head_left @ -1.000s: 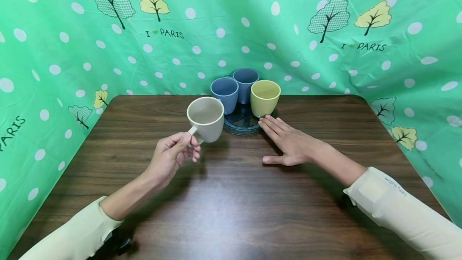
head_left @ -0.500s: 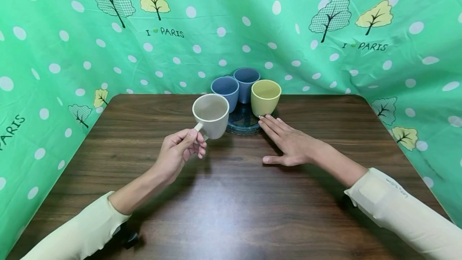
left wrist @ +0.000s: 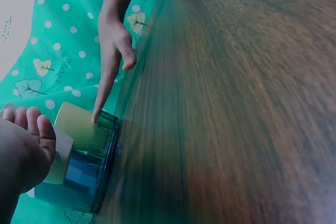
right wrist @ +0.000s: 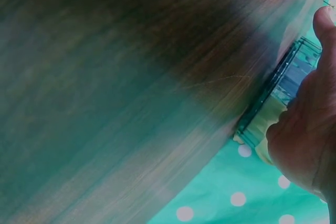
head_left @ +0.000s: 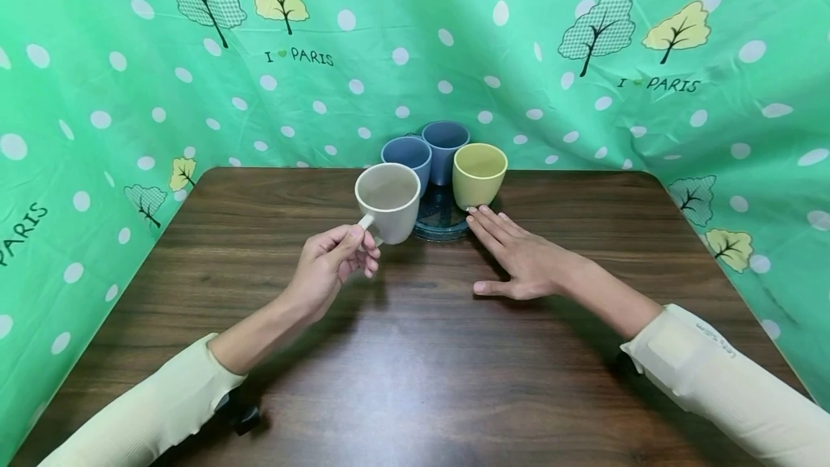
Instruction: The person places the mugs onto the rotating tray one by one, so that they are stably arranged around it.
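My left hand (head_left: 333, 265) pinches the handle of a cream mug (head_left: 389, 204), held upright above the table and in front of a blue cup. A round, clear bluish tray (head_left: 442, 230) stands at the table's back. On it are a left blue cup (head_left: 405, 151), a rear blue cup (head_left: 445, 137) and a yellow cup (head_left: 480, 177). My right hand (head_left: 521, 258) has its fingers stretched out, fingertips at the tray's right front rim beside the yellow cup. In the left wrist view the cream mug (left wrist: 62, 156) partly hides the tray (left wrist: 107, 145).
The brown wooden table (head_left: 415, 380) reaches back to a green dotted curtain (head_left: 363, 34), which also hangs along both sides. A small black object (head_left: 245, 418) sits under the left sleeve (head_left: 155, 402).
My left hand has carried the cream mug right and slightly farther back, so it now overlaps the left blue cup and the tray's left edge. My right hand has stayed in place.
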`<state>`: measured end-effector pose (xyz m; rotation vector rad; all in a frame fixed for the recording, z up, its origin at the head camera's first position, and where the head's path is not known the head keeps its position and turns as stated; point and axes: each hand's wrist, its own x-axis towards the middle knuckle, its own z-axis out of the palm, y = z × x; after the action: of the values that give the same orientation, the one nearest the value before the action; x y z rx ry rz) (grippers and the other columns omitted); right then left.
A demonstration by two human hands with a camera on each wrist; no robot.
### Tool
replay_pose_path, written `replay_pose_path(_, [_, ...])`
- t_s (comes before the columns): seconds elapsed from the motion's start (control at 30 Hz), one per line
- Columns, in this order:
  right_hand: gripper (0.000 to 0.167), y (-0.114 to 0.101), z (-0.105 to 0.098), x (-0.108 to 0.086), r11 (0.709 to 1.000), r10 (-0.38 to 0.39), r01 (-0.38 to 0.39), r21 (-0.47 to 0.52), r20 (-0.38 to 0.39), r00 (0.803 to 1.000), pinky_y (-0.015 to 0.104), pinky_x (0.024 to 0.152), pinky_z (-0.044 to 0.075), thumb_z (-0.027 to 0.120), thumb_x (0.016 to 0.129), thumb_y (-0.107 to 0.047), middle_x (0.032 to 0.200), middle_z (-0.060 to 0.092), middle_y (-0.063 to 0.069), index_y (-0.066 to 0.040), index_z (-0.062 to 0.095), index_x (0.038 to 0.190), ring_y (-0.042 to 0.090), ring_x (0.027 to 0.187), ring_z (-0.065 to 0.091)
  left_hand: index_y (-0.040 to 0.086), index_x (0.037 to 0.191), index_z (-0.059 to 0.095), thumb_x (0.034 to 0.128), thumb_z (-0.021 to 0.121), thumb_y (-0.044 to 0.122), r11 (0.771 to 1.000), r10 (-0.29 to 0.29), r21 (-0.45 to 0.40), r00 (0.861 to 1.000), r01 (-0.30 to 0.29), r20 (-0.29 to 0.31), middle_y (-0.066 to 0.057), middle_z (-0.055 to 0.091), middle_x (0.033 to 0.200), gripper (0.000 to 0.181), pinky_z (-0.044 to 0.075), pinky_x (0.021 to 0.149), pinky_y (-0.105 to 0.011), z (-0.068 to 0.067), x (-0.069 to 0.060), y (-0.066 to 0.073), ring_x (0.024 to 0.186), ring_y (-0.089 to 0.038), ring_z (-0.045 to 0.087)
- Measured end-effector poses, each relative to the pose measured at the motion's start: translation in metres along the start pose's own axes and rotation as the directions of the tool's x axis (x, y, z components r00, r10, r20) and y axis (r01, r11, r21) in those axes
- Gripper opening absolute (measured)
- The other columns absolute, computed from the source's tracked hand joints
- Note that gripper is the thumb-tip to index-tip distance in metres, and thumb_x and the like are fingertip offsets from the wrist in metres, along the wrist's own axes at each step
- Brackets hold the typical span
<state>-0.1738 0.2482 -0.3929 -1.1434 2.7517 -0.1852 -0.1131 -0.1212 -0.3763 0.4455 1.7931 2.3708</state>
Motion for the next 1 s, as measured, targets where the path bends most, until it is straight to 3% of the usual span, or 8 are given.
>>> replay_pose_path(0.63, [0.116,-0.001,0.000,0.000,1.000,0.007,-0.007,0.000,0.014,1.000,0.064,0.145,0.016,0.069,0.107,-0.064,0.191,0.000,0.023,0.000,0.007,0.180,0.042,0.179,0.001,0.009,0.096,0.073,0.1213,0.049,0.012,1.000,-0.011,-0.018,1.000,0.011,0.009,-0.002,0.077,0.092,0.035,0.063,0.072,-0.023,0.017,0.022,-0.004,0.079,-0.013,0.071])
replay_pose_path(1.0, [0.115,0.000,0.001,-0.001,1.000,0.012,-0.012,0.001,0.012,1.000,0.064,0.145,0.017,0.067,0.107,-0.067,0.191,-0.001,0.022,0.000,0.008,0.180,0.042,0.179,-0.001,0.008,0.096,0.072,0.1219,0.048,0.013,0.999,-0.010,-0.031,1.000,0.010,-0.003,-0.003,0.077,0.093,0.036,0.063,0.071,-0.023,0.020,0.036,-0.014,0.079,-0.013,0.071])
